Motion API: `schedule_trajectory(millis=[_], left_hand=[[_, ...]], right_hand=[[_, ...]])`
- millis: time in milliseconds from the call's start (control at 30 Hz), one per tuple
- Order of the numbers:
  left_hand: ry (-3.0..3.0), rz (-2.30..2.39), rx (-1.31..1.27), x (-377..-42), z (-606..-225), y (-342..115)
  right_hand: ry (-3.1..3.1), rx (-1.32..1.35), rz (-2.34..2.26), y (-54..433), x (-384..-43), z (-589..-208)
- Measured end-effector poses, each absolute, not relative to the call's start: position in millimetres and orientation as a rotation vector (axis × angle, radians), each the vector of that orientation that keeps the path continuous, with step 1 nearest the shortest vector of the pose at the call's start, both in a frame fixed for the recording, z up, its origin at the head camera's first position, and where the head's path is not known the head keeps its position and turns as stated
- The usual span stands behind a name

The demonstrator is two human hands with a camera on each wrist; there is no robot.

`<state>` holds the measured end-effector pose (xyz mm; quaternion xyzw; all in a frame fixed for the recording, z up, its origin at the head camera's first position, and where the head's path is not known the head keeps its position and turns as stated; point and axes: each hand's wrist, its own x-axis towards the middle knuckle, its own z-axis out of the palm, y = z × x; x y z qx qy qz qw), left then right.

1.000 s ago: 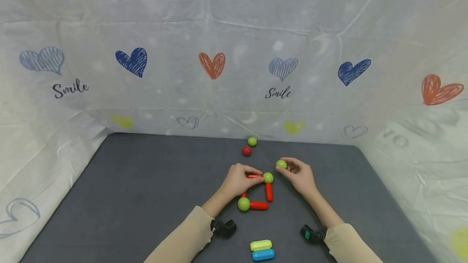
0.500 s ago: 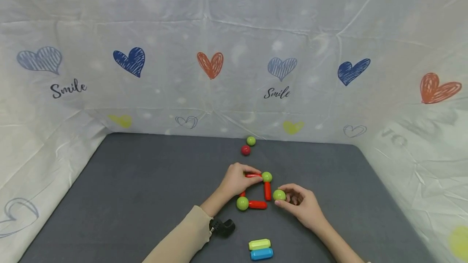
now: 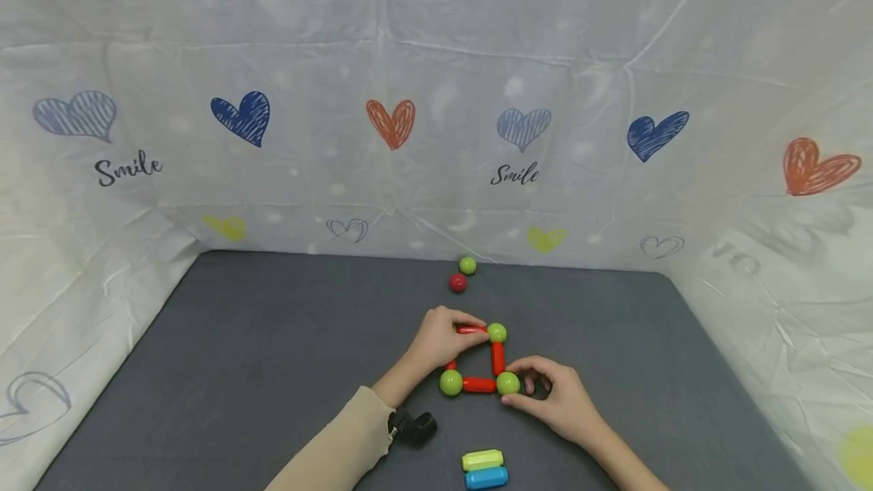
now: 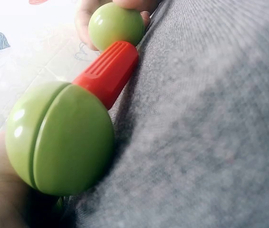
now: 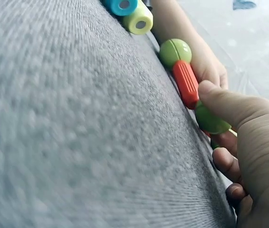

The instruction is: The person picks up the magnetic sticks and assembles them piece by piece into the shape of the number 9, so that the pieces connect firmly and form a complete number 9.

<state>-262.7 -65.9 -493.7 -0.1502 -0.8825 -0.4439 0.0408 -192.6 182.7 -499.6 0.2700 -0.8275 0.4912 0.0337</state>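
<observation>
Red rods and green balls form a four-sided frame on the table. My left hand [image 3: 439,338] holds the far red rod [image 3: 470,330] between thumb and fingers, beside the far right green ball [image 3: 496,333]. With thumb and index finger, my right hand [image 3: 559,400] pinches a green ball [image 3: 508,383] at the near right corner. That ball meets the ends of the front red rod [image 3: 480,385] and the right red rod [image 3: 498,358]. Another green ball [image 4: 61,137] sits at the near left corner. My left hand covers the far left corner and much of the left red rod [image 3: 452,364].
A yellow-green rod [image 3: 482,460] and a blue rod [image 3: 486,478] lie side by side near the front. Toward the back of the grey table [image 3: 286,339] sit a red ball [image 3: 458,283] and a green ball [image 3: 467,265]. A heart-printed sheet [image 3: 436,195] hangs behind.
My right hand has brought the green ball from the far right toward me and against the rod ends at the near right corner. The left hand keeps its hold on the far rod.
</observation>
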Motion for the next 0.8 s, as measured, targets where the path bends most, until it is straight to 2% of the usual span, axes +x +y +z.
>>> schedule_trajectory(millis=[567,800], left_hand=[[-2.677,-1.373,-0.507,-263.2,-493.1,-65.7],[-2.451,-1.444,-0.321,-242.4,-493.6,-70.9]], right_hand=[[-2.611,0.785,1.424,183.5,-192.3,-497.6],[-2.581,0.817,1.425,181.1,-189.6,-503.8]])
